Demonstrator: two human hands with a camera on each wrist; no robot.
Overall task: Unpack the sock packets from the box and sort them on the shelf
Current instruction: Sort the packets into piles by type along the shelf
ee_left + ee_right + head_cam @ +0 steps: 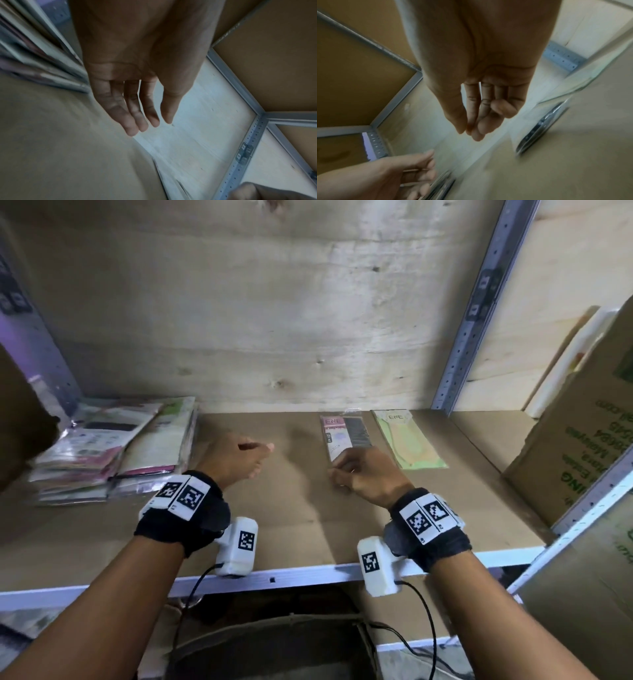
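Observation:
Two sock packets lie side by side at the back of the shelf [294, 508]: a pink-and-black packet [346, 436] and a green packet [409, 440]. My right hand [337, 470] hovers at the near end of the pink-and-black one with loosely bent fingers, holding nothing. In the right wrist view its fingers [476, 129] are mostly straight and the dark packet [537, 128] lies just beside them. A stack of sock packets [113, 446] sits at the shelf's left. My left hand [263, 453] is just right of that stack, empty, with its fingers [140, 121] straight.
A large printed cardboard box [582, 440] stands on the shelf at the right, beyond a metal upright [469, 313]. A brown cardboard edge [20, 422] juts in at the left. The metal shelf lip [308, 575] runs under my wrists, with a dark bag [274, 645] below it.

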